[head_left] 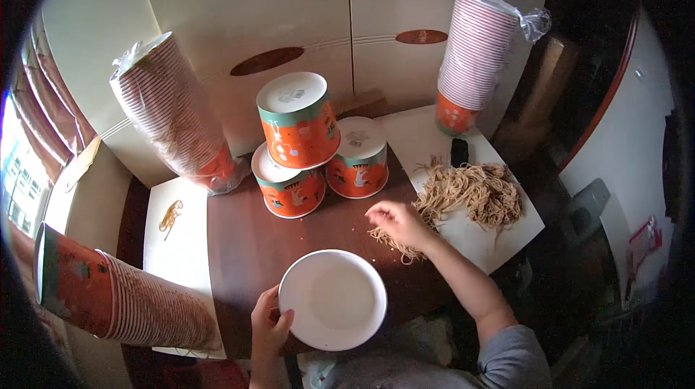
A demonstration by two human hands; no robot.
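My left hand [272, 322] grips the left side of a white-lined paper bucket [333, 301], thumb over the rim. Its mouth faces up and the inside looks bare. My right hand [397, 221] hovers over the brown tabletop, beyond the bucket and to its right, with curled fingers drawn together; whether anything is between them is hidden. Just beside it spreads a tangled pile of tan, string-like strands [478, 197]. Further back, three orange and green paper buckets stand upside down, one upper bucket [302, 132] resting on two lower buckets [289, 197].
Tall nested bucket stacks in clear plastic stand at back left [174, 114] and back right [478, 56]. Another long stack [130, 298] leans at the near left. A small tan strand bundle [171, 219] lies on the left white board. A black object [460, 151] sits behind the pile.
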